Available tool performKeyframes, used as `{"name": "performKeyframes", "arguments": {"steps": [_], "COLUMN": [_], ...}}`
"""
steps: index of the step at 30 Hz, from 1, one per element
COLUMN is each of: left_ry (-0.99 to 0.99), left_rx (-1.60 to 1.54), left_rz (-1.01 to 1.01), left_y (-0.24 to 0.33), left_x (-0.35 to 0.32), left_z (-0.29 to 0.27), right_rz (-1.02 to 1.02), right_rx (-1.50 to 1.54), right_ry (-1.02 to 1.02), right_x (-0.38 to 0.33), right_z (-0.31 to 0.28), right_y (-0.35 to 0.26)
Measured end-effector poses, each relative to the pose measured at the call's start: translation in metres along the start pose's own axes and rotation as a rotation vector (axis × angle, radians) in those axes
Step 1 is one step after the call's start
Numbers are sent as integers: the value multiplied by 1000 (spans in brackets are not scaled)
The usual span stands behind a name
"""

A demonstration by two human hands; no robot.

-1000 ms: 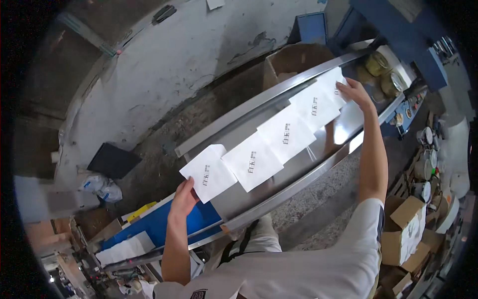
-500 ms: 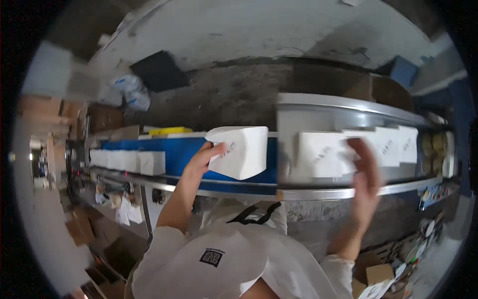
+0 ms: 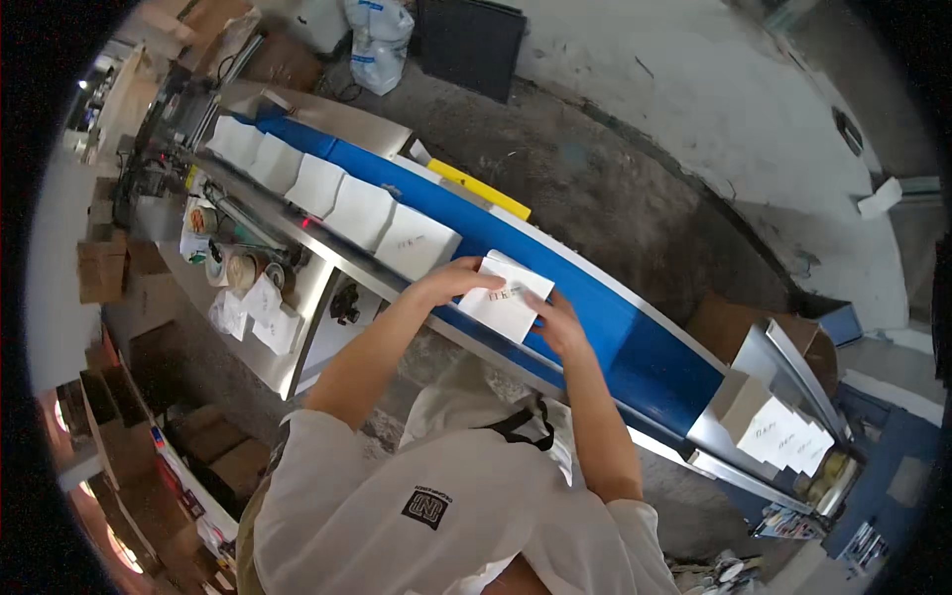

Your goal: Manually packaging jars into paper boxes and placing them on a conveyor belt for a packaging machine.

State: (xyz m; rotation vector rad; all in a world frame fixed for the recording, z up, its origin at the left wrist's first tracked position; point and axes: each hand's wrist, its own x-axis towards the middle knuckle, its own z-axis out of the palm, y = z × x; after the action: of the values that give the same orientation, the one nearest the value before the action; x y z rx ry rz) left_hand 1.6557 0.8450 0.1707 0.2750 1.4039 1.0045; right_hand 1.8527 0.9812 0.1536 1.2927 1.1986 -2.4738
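Note:
A thick white paper stack with dark print on its top face is held between both my hands over the near side of the blue conveyor belt. My left hand grips its left edge, thumb lying across the top. At its right edge is my right hand, thumb on the top and the other fingers partly hidden. Just left of the held stack, a row of similar white stacks lies on the belt, the closest one almost touching my left hand.
More white stacks overlap on the metal table at the belt's right end. A yellow bar lines the far edge. To the left, a steel side table carries tape rolls and crumpled white paper. Cardboard boxes stand beyond it.
My view has turned toward the left end of the belt. My right hand has come from the stacks on the metal table to the held stack, which both hands now grip.

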Motion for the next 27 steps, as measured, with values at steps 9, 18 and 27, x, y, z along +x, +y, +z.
{"name": "performKeyframes", "arguments": {"steps": [9, 18, 27], "left_ry": [80, 339, 166], "left_rx": [125, 293, 157], "left_rz": [-61, 68, 367], "left_y": [-37, 8, 83], "left_x": [39, 35, -17], "left_z": [-60, -29, 90], "right_rz": [35, -305, -911], "right_rx": [-71, -375, -272], "right_ry": [134, 64, 1175], "right_x": [68, -99, -425], "right_z": [42, -15, -168], "right_y": [23, -12, -125]}}
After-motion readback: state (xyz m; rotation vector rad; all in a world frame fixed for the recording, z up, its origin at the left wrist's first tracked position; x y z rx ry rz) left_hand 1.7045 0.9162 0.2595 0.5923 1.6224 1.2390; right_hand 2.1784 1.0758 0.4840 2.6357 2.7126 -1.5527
